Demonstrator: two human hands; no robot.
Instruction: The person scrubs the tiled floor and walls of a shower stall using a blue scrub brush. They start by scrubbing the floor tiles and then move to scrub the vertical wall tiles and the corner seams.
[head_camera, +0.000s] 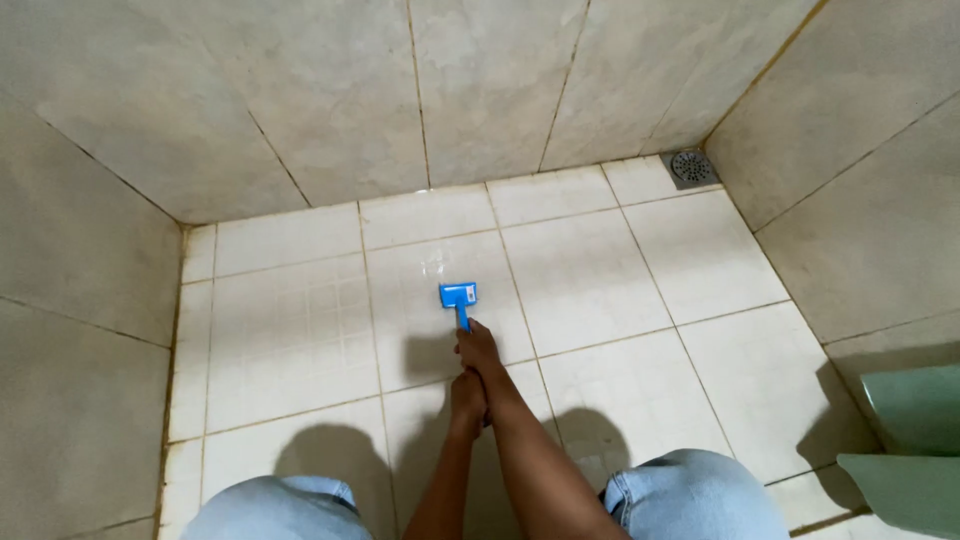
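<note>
I see both hands stacked along one handle, out over the floor (600, 290). The right hand (478, 347) is the forward one, its fingers curled tight round the blue handle just behind the brush (458, 296). The left hand (468, 398) sits just behind the right, touching it, also curled shut; I cannot tell how much of the handle lies under it, since the right forearm crosses over that spot.

The brush is a small blue tool with a flat, squarish head. Its head rests on a pale floor tile, just ahead of the right hand. A faint wet or shiny patch shows on the tile just beyond the brush head.

Taking the brush as my mark: the drain (690, 165), a round metal grate, is well apart from it, far off to the upper right, in the corner where the walls (300, 100) meet. Grey tiled walls stand beyond the brush and to both sides of it. Nearer than the brush, at the bottom edge, are two knees in light blue jeans (690, 495), one on each side of the arms. Shadows of the arms and knees fall on the tiles just this side of the brush. Far to the right of the brush, low in the frame, a pale green fixture (915, 440) juts in; I cannot tell what it is.
</note>
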